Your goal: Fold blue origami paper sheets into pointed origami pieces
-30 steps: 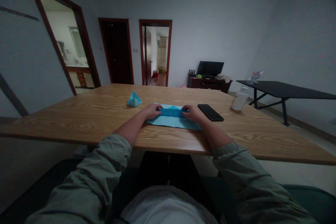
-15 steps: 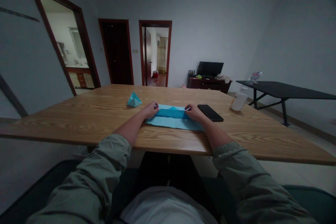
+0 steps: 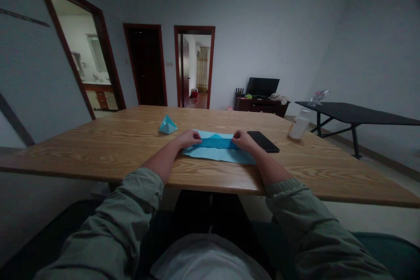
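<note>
So here's where things stand: a sheet of light blue origami paper (image 3: 216, 156) lies flat on a pale oak wooden counter (image 3: 98, 157), roughly centered in front of the person and closer to the near edge than the far one. A darker blue folded band (image 3: 215, 143) runs across the sheet, with a small dark blue triangle (image 3: 215, 135) showing just behind it. Both bare hands sit on the paper, the left hand (image 3: 189, 138) at one end of the band and the right hand (image 3: 243, 140) at the other. The fingers are curled in, not clenched into fists, but at this distance I can't tell if they're actually pinching the paper or just pressing down on it. As far as I can judge, the band is folded in, while the wide strip nearest the person is still lying flat with no fold showing. Just past the left hand sits a small blue folded-paper pyramid (image 3: 168, 125), and nothing is touching it. Past the right hand there's a black smartphone (image 3: 262, 141) lying face up, close to the sheet's corner, and further right a white plastic bottle (image 3: 298, 127) stands near the counter's edge.
</note>
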Available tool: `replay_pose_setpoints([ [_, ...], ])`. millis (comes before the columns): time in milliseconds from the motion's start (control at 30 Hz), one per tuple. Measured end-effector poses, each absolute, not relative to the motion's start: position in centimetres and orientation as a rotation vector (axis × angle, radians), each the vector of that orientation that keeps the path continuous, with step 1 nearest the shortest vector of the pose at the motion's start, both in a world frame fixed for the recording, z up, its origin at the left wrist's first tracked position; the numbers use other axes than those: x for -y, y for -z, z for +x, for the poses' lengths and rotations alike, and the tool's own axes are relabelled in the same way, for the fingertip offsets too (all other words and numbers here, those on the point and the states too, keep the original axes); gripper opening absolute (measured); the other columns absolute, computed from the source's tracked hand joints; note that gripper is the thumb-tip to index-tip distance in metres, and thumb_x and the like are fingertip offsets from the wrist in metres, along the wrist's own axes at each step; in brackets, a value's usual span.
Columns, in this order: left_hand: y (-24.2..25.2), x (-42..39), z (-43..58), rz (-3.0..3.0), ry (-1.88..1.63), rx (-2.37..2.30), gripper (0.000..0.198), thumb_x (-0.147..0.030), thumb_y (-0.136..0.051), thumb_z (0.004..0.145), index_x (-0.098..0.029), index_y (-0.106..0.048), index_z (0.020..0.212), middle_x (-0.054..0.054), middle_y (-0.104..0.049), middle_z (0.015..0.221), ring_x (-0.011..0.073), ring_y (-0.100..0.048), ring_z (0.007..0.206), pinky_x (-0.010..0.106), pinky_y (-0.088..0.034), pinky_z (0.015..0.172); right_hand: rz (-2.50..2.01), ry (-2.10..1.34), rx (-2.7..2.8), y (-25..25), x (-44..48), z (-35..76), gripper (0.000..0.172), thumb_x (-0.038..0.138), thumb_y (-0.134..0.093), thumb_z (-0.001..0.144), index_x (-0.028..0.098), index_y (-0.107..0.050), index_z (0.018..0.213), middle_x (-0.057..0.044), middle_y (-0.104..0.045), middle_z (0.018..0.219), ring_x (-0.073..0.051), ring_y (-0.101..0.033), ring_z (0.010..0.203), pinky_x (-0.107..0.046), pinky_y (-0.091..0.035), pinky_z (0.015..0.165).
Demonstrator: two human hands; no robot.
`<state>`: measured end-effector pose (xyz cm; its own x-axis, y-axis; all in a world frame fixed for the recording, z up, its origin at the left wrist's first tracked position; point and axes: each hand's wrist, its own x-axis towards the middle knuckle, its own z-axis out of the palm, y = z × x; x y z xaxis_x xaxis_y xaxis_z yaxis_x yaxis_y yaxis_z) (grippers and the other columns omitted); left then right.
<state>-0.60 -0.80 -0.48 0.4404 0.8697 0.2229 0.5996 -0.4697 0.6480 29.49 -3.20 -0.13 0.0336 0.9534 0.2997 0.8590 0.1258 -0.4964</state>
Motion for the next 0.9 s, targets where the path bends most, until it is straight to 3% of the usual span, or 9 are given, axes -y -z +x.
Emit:
replay_pose_setpoints([
  [367, -0.1, 1.5, -0.6, 2.275, -0.754, -1.306, 0.028, -0.039, -0.066, 0.072, -0.014, -0.071, 0.085, 0.004, -0.071, 0.080, 0.0156, -0.061, 0.075, 0.024, -0.044, 0.066, -1.817, -0.136, 1.963, -2.3, 6.1, 28.5, 0.025, 0.029, -0.065, 0.078, 0.015, -0.076, 0.096, -0.008, -0.070, 0.078, -0.017, -0.061, 0.070, -0.024, -0.040, 0.061],
  [500, -0.2, 1.5, -0.6, 2.288, -0.754, -1.311, 0.027, -0.039, -0.065, 0.073, -0.014, -0.070, 0.084, 0.004, -0.070, 0.079, 0.0162, -0.061, 0.075, 0.024, -0.044, 0.067, -1.732, -0.183, 1.962, -1.9, 5.6, 28.7, 0.022, 0.026, -0.065, 0.078, 0.017, -0.076, 0.095, -0.006, -0.072, 0.090, -0.017, -0.063, 0.078, -0.022, -0.042, 0.064],
  [733, -0.2, 1.6, -0.6, 2.302, -0.762, -1.272, 0.029, -0.033, -0.061, 0.077, -0.015, -0.072, 0.096, 0.005, -0.070, 0.086, 0.0162, -0.062, 0.079, 0.024, -0.044, 0.070, -1.608, -0.254, 1.963, -0.3, 3.8, 29.3, 0.025, 0.024, -0.063, 0.078, 0.019, -0.073, 0.100, -0.002, -0.071, 0.083, -0.013, -0.061, 0.071, -0.020, -0.040, 0.059],
  [900, -0.1, 1.6, -0.7, 2.357, -0.738, -1.297, 0.032, -0.032, -0.058, 0.079, -0.017, -0.072, 0.104, 0.003, -0.069, 0.084, 0.0147, -0.060, 0.076, 0.023, -0.043, 0.069, -1.547, -0.343, 1.925, 0.2, 3.2, 29.3, 0.026, 0.023, -0.061, 0.081, 0.017, -0.071, 0.104, -0.004, -0.071, 0.090, -0.012, -0.060, 0.070, -0.019, -0.040, 0.057],
])
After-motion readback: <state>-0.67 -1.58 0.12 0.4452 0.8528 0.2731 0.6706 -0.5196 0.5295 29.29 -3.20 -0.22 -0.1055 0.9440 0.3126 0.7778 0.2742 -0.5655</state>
